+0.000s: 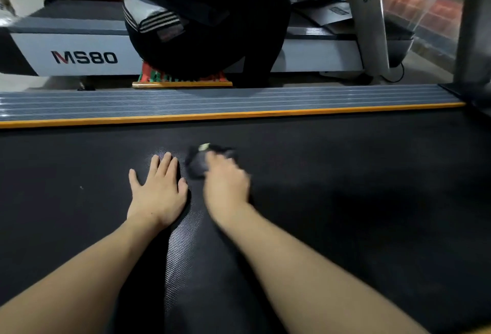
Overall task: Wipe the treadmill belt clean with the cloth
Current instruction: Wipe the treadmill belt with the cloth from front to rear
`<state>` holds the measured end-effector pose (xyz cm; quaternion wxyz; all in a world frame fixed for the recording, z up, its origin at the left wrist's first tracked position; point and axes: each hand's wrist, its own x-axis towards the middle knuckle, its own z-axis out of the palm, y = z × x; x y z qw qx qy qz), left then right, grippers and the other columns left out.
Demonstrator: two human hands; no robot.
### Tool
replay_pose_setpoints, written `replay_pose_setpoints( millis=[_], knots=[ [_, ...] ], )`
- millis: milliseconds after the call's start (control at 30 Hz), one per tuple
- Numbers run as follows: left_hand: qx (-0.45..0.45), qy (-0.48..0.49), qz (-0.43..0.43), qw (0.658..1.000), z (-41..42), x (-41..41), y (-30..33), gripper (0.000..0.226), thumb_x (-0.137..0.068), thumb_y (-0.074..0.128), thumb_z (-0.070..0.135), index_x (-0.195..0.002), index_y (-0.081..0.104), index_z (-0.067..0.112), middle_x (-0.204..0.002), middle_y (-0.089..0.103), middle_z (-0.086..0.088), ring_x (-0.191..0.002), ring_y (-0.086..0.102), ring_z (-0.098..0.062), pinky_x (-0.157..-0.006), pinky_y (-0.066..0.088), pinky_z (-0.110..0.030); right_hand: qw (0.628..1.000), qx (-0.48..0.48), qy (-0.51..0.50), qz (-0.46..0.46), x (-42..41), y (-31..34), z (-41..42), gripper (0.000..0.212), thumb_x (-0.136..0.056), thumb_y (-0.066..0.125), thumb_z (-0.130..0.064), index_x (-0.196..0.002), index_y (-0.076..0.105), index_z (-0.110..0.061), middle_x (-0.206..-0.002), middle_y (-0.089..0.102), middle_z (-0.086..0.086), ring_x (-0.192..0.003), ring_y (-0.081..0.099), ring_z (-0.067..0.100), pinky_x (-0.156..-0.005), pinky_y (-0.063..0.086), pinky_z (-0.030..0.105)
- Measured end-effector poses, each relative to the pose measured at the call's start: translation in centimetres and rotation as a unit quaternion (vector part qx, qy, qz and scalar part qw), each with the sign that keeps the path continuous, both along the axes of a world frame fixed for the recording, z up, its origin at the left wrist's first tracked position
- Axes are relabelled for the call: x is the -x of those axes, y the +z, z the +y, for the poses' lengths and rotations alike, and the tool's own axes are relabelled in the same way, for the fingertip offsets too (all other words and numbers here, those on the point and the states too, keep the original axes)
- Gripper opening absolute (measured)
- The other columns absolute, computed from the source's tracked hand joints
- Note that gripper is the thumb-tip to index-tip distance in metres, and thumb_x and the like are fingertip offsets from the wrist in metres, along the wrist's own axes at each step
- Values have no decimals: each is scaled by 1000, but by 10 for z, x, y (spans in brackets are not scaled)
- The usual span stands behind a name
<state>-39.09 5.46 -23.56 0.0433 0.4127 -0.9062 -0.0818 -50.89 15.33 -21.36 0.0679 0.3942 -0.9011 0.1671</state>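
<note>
The fingers [164, 166] of the left hand [156, 192] are lying straight and slightly spread, palm down, pressing flat on the black treadmill belt [345, 174]; the thumb is sticking out to the side. Just beside it, the right hand [227, 187] is showing as a blur, its fingers resting on top of a dark cloth [200, 164] that is lying bunched on the belt. Whether those fingers are curling round the cloth or only pressing it down cannot be told through the blur. A small pale tag or patch is peeking out at the cloth's far edge; nothing on it is readable. Both bare forearms are reaching in from the bottom of the view, over the belt's dotted texture, which is catching light between them.

Beyond the hands, an orange strip [239, 115] is running along the belt's far edge, and a grey ribbed side rail [239, 99] is lying just behind it. On the floor past the rail, a person in dark clothes with white stripes [202, 27] is squatting over a red-and-green woven stool [183, 77]. Behind that person a second treadmill [66, 51] is standing, its white side panel reading "MS80", the M partly in red. Its grey upright [366, 14] is carrying vertical lettering, of which only "NESS" is showing.
</note>
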Motion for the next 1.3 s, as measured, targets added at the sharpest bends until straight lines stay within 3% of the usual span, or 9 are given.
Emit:
replay_pose_setpoints(
  millis=[167, 367, 533, 633, 733, 900, 1000, 1133, 1300],
  knots=[
    [0, -2, -1, 1000, -2, -3, 0, 64, -102, 23, 44, -161, 17, 18, -170, 3, 8, -156, -6, -12, -121, -1, -63, 990, 72, 120, 17, 11, 1, 28, 42, -84, 68, -26, -126, 64, -25, -117, 69, -4, -102, 67, 21, -72, 55, 36],
    [-12, -2, 4, 1000, 2, -2, 5, 65, -101, 20, 44, -160, 19, 16, -170, 5, 5, -156, -5, -15, -120, -1, -65, 989, 23, -142, -42, 146, 2, 155, 47, -92, 59, -40, -138, 52, -38, -129, 65, 4, -108, 64, 35, -89, 51, 41],
    [-18, -3, 8, 1000, 4, -2, 7, 66, -100, 19, 43, -160, 18, 16, -170, 4, 4, -156, -5, -17, -120, -2, -66, 953, 0, -292, -77, 129, 9, 134, 36, -98, 52, -34, -134, 50, -33, -123, 62, 11, -106, 62, 39, -88, 49, 42],
    [-18, -7, 14, 1000, 2, -2, 8, 63, -100, 21, 41, -159, 20, 18, -170, 6, 4, -156, -4, -17, -120, -2, -66, 980, 13, -196, -42, 75, -5, 80, 25, -99, 48, -30, -124, 51, -30, -113, 61, 5, -99, 64, 32, -76, 49, 38],
    [-12, -13, 24, 1000, 3, -5, 6, 58, -101, 28, 33, -157, 26, 20, -169, 12, 4, -156, 0, -18, -121, 1, -64, 1000, 17, -12, 11, 0, -13, 29, 38, -96, 52, -28, -134, 49, -28, -119, 59, -1, -109, 59, 26, -76, 48, 37],
    [-3, -39, 33, 999, 11, -18, 11, 55, -101, 37, 30, -155, 35, 20, -168, 22, 3, -156, 10, -18, -124, 9, -52, 974, 104, 203, 15, 10, -10, 72, 44, -84, 67, -28, -128, 66, -22, -124, 68, -2, -114, 65, 20, -83, 56, 33],
    [-3, -39, 31, 999, 36, -39, 16, 52, -103, 35, 35, -154, 36, 25, -168, 21, 5, -156, 10, -18, -124, 10, -51, 991, 95, 89, 18, 81, -7, 141, 44, -86, 68, -26, -130, 65, -28, -131, 65, -6, -118, 63, 16, -96, 48, 28],
    [-17, -41, -20, 999, 70, -61, 10, 59, -105, 16, 46, -162, 7, 34, -170, -6, 11, -155, -14, -15, -124, -5, -53, 987, 49, -144, -43, 141, 3, 215, 45, -94, 59, -33, -138, 52, -36, -138, 58, -3, -118, 60, 30, -93, 49, 39],
    [-9, -32, 12, 999, 73, -60, 5, 58, -104, 16, 44, -160, 14, 33, -170, 0, 11, -155, -11, -14, -123, -5, -54, 964, 12, -259, -54, 94, 7, 154, 30, -99, 47, -23, -127, 50, -34, -123, 57, 2, -103, 61, 33, -77, 48, 39]
  ],
)
